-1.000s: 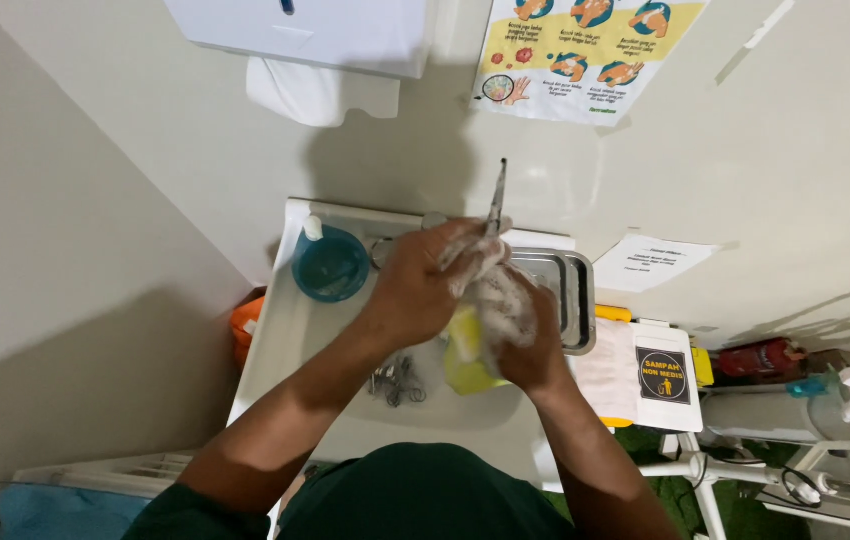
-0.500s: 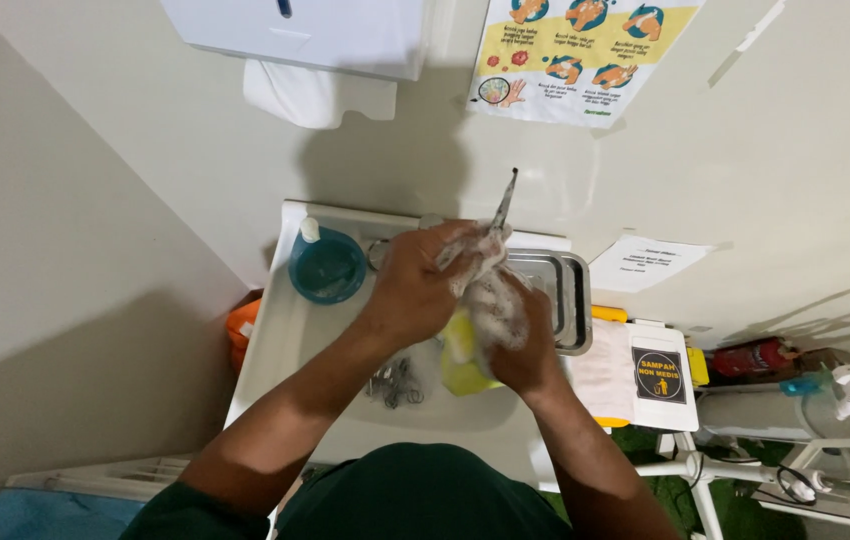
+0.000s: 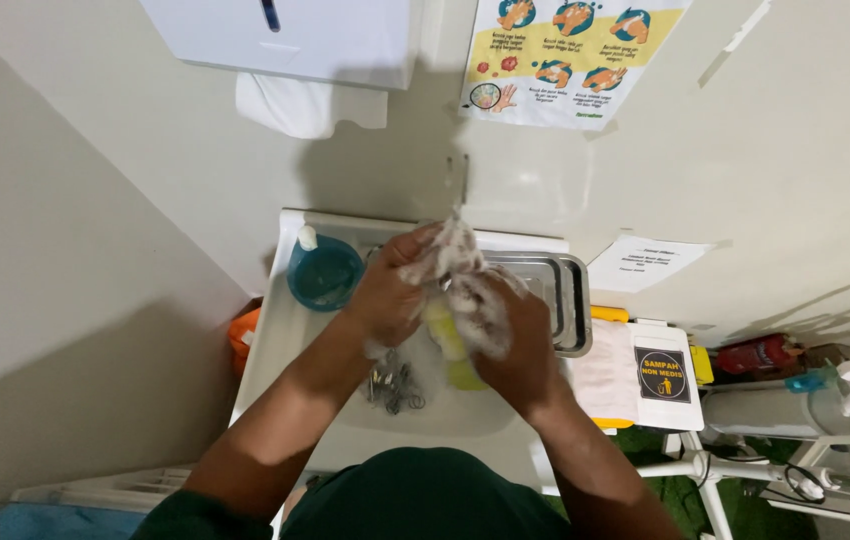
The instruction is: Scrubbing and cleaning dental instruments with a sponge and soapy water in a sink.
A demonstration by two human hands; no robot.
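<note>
— Where are our hands?
— Over the sink (image 3: pixel 465 425). Our left hand (image 3: pixel 390 295) and right hand (image 3: pixel 515 345) press together, foamy, with a yellow sponge (image 3: pixel 450 345) between them.
— Fingers?
— Both sets curl closed on the sponge; foam hides whether anything else is held.
— Around them?
— Metal tools (image 3: pixel 395 382) at 6 o'clock of the left hand, a blue bowl (image 3: pixel 325 272) at 9, a steel tray (image 3: pixel 555 290) at 3.

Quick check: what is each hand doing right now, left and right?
Left hand: closed, soapy, gripping the metal instrument over the sink.
Right hand: closed on the yellow sponge, covered in foam.
</note>
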